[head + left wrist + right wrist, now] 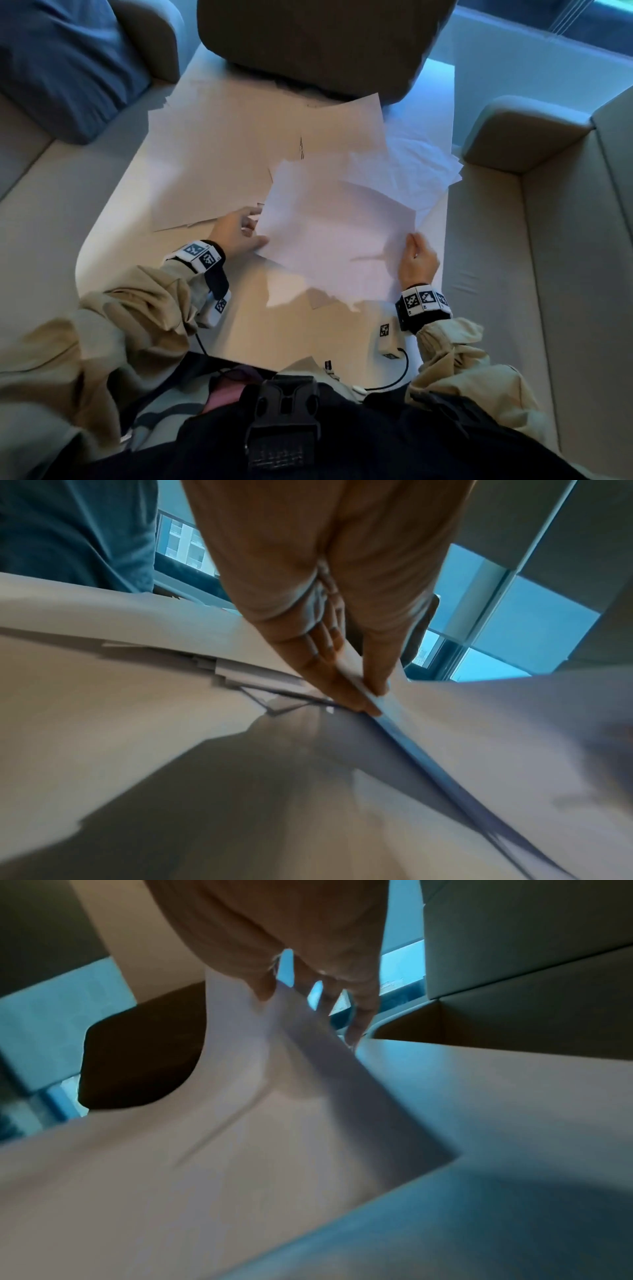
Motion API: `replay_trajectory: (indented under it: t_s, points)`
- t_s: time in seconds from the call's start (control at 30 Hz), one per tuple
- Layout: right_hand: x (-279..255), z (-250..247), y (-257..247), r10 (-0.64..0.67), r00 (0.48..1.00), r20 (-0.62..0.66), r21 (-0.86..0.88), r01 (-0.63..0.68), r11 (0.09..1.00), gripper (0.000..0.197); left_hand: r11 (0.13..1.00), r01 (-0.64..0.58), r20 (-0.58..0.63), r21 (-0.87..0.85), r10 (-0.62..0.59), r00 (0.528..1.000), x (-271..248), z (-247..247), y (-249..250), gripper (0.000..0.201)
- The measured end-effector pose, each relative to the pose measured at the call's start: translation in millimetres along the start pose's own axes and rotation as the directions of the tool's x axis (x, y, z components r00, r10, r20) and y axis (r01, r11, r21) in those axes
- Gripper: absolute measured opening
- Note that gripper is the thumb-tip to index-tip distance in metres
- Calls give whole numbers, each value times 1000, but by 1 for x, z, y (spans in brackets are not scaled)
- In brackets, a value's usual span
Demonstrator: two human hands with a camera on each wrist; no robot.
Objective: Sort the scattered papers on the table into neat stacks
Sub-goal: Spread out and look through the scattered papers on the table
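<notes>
Between the two hands, a bunch of white sheets [329, 236] hangs just above the counter [144, 219]. The left hand [236, 233] pinches one edge in its grip, and the right hand [418, 261] pinches the other. More papers [239, 154] lie beyond them.

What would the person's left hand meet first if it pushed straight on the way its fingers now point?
The left hand points up the table, so probably the loose papers lying just beyond its fingertips, beside the sheets it grips. Depth is hard to judge.
</notes>
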State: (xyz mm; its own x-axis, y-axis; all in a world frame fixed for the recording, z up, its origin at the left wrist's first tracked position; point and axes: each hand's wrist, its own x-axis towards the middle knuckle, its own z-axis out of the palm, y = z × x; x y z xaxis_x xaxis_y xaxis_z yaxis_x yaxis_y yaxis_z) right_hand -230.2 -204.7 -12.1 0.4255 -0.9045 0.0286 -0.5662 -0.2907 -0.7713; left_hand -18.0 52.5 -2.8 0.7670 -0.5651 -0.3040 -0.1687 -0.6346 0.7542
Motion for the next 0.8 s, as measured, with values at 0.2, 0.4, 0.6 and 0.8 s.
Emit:
replay_trajectory:
  t_s: [0.2,0.4,0.6,0.8]
  points:
    - [8,-13,14,293,956,-24,26,-292,956,12,985,-101,-39,143,107,993,25,6,10,40]
    - [-15,7,69,524,792,313,-127,-512,850,41,919,-166,-2,357,178,984,82,12,41,54]
    - [-14,3,85,479,786,392,-126,-470,874,12,901,-70,23,428,66,998,127,19,59,58]
    - [-26,-17,53,550,717,428,4,-610,792,15,797,-36,-57,603,88,994,140,24,50,48]
